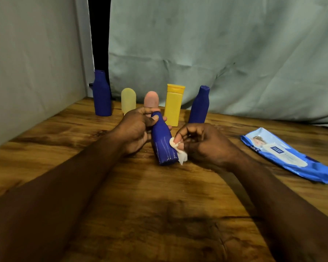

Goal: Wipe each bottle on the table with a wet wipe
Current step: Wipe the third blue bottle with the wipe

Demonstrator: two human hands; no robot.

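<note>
Three deep-blue bottles (164, 142), yellow bottle (173, 104), pale-yellow bottle (128, 101), pink bottle (151, 99), white wipe (181, 154), blue-and-white wipes pack (286, 154), brown wood-grain tabletop (159, 205)

A blue bottle (162, 142) tilts above the counter (121, 195), neck pointing away, white streaks down its lower body, a crumpled white wet wipe (178, 151) pressed to its right side. Behind it five bottles stand upright in a row: blue (101, 94), pale yellow (128, 101), pink (151, 99), yellow (173, 104), blue (199, 104).
</note>
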